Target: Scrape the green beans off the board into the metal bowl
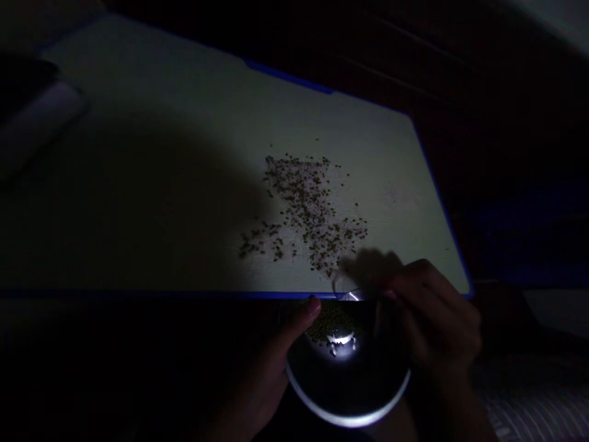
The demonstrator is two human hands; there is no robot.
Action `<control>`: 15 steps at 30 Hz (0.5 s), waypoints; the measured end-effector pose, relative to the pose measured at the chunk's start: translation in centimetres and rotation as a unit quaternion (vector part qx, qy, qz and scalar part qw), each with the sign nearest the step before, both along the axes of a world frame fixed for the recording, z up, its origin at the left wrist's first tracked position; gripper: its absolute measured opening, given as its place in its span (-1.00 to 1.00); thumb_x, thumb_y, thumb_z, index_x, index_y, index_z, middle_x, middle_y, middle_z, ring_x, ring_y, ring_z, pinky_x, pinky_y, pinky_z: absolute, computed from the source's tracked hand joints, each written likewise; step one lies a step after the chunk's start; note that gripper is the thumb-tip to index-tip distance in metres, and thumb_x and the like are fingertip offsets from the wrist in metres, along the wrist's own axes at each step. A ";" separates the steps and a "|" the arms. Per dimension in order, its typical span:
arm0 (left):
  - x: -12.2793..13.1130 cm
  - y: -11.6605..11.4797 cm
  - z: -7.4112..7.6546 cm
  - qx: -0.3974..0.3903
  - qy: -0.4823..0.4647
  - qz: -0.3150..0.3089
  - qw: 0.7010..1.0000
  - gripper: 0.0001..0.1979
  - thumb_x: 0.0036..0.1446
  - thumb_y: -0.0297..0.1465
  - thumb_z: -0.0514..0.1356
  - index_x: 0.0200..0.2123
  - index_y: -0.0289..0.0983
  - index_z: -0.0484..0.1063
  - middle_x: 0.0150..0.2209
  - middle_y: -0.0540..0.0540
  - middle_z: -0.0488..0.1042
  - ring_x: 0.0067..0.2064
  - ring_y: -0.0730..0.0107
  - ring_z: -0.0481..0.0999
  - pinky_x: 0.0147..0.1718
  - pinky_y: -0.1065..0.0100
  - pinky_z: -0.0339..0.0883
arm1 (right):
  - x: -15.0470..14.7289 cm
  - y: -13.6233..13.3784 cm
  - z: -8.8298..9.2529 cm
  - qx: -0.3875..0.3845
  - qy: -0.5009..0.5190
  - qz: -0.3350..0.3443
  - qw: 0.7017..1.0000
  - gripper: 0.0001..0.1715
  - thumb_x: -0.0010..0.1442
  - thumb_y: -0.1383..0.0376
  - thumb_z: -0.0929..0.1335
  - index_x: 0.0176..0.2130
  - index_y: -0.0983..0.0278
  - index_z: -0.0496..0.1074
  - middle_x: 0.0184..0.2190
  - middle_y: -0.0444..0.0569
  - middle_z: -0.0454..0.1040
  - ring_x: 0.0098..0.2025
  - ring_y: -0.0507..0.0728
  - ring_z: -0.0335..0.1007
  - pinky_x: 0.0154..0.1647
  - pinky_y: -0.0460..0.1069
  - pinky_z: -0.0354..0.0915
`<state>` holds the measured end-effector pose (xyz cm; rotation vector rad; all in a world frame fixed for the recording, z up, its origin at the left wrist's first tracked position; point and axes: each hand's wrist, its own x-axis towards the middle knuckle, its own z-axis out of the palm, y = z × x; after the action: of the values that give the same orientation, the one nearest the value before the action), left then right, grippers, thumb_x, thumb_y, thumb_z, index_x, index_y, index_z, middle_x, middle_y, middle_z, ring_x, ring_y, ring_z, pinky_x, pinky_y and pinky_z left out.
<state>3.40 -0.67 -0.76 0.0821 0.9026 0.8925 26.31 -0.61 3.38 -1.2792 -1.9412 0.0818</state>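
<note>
Room dark; I see a pale bench [138, 184] with blue edging, small green grains [308, 209] scattered across it. At its near edge, a round bowl [350, 393] holds more grains. Left hand [271, 368] grips the bowl's rim. Right hand [437, 319] hovers over it, fingers curled; their grip I cannot tell.

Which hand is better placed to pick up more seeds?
Probably the right hand: it hovers at the table edge beside the seeds, while the left hand holds the bowl.
</note>
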 end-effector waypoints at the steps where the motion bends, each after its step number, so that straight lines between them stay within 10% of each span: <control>1: 0.1 0.2 -0.3 0.008 -0.001 0.013 1.000 -0.54 0.08 -0.22 0.81 -0.02 -0.21 0.83 0.00 -0.14 0.89 0.19 -0.06 0.87 0.19 0.16 0.78 | 0.3 0.2 -0.3 0.010 0.003 0.005 1.000 -0.75 0.56 0.44 0.49 0.09 0.12 0.68 -0.19 -0.13 0.65 -0.20 0.05 0.58 -0.17 0.02 0.52; 5: -0.1 1.2 -1.1 0.035 -0.001 0.038 0.999 -0.52 0.22 -0.30 0.74 0.11 -0.33 0.76 0.17 -0.29 0.85 0.20 -0.03 0.85 0.11 0.19 0.79 | 2.2 1.0 -1.3 -0.004 0.025 -0.015 1.000 -0.63 0.61 0.03 0.53 0.18 0.22 0.63 0.09 0.00 0.70 0.00 0.12 0.69 0.04 0.10 0.70; 9: -1.0 2.6 -0.4 0.016 0.017 0.037 0.999 -0.81 0.59 -0.43 0.45 0.17 -0.34 0.71 0.20 -0.24 0.79 0.06 0.19 0.85 0.00 0.20 0.79 | 4.3 2.6 -0.3 -0.063 0.069 -0.050 0.994 -0.48 0.59 -0.03 0.53 0.31 0.21 0.60 0.28 0.09 0.67 0.19 0.23 0.70 0.24 0.24 0.70; 15: -2.3 3.6 0.2 0.007 0.024 0.042 0.999 -0.80 0.63 -0.37 0.42 0.20 -0.31 0.68 0.13 -0.20 0.76 -0.03 0.20 0.81 -0.10 0.19 0.79 | 5.8 5.8 2.3 -0.142 0.147 -0.056 0.977 -0.44 0.58 -0.05 0.54 0.35 0.20 0.58 0.34 0.11 0.64 0.25 0.27 0.68 0.29 0.28 0.69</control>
<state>1.10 2.92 -0.51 0.0782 0.9501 0.9788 32.15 5.23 5.67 -1.4667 -1.6414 0.4807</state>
